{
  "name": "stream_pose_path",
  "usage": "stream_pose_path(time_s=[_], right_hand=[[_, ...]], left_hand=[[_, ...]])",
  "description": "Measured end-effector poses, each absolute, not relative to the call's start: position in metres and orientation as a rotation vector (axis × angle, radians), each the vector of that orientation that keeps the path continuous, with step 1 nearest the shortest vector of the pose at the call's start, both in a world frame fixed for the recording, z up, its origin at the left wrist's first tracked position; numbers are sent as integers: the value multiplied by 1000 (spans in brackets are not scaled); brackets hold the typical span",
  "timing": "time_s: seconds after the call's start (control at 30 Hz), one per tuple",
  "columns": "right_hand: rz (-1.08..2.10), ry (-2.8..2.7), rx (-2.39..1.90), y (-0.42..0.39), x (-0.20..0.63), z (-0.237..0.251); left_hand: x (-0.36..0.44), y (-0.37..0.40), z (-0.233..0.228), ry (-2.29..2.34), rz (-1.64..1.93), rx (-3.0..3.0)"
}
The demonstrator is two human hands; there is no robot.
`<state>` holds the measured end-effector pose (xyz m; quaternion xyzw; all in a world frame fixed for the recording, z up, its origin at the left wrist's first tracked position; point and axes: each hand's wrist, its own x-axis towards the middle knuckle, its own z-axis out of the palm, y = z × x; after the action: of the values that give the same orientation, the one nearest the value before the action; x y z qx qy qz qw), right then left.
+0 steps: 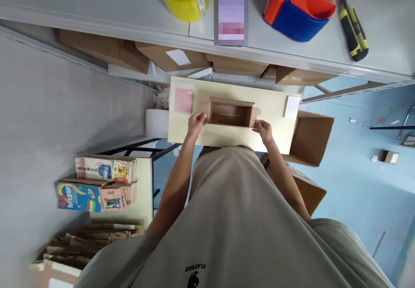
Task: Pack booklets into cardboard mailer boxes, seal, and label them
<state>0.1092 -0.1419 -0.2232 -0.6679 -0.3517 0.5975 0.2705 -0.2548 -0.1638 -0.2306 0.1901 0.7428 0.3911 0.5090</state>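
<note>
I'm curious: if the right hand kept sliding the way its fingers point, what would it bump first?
Probably the small open brown cardboard box: the right hand already touches its side flap, fingers pointing inward.

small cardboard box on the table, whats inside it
The small cardboard box, held at its ends by the left hand and right hand, shows only bare brown cardboard inside. Its near wall hides part of the floor.

Bright, even indoor light, soft faint shadows, sharp focus, strong wide-angle bending at the edges, no glare.
</note>
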Motion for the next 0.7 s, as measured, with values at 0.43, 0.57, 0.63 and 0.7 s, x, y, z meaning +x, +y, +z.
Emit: stream_pose_path(time_s=[0.43, 0.57, 0.63, 0.7], right_hand=[[695, -1516, -1859, -133, 86, -162], [499, -1670, -1739, -134, 28, -117], [525, -1725, -1687, -135, -3, -98], [556, -1769, -1652, -138, -28, -83]], left_hand=[[-335, -150, -243, 2064, 869, 808], [-366, -129, -261, 2150, 728, 906], [-367, -121, -268, 2125, 615, 988], [-362, -117, -274, 2118, 508, 1051]])
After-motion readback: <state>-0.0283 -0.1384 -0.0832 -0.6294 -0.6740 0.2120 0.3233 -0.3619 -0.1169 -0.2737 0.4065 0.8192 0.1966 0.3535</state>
